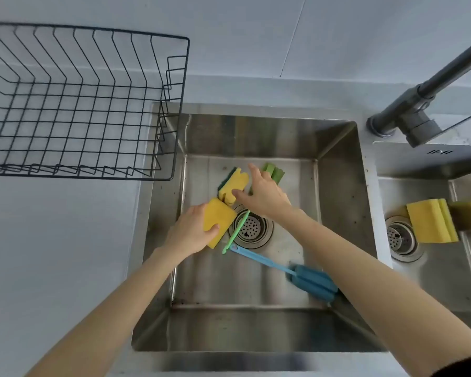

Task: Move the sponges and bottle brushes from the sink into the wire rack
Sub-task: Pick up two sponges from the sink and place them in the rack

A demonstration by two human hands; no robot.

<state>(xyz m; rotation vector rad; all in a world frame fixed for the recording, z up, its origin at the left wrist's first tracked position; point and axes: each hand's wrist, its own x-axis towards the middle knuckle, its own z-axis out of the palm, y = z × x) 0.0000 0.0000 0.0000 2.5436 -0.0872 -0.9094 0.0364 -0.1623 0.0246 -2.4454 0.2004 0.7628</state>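
Observation:
My left hand [191, 232] grips a plain yellow sponge [217, 217] low in the steel sink [337, 191], left of the drain. My right hand [264, 193] hovers open over the far part of the basin, thumb touching a yellow sponge with a dark green back [233, 185]. Beneath that hand lies a green bottle brush: its foam head [275, 172] shows behind the fingers and its handle [235, 234] crosses the drain. A blue bottle brush [307, 278] lies near the front right corner. The black wire rack [87, 104] stands on the counter at the left, with nothing in it.
A dark grey faucet [419, 104] rises at the right between two basins. The second basin [446, 281] on the right holds a yellow sponge [433, 220] beside its drain and another at the frame edge. The pale counter [52, 254] runs along the left.

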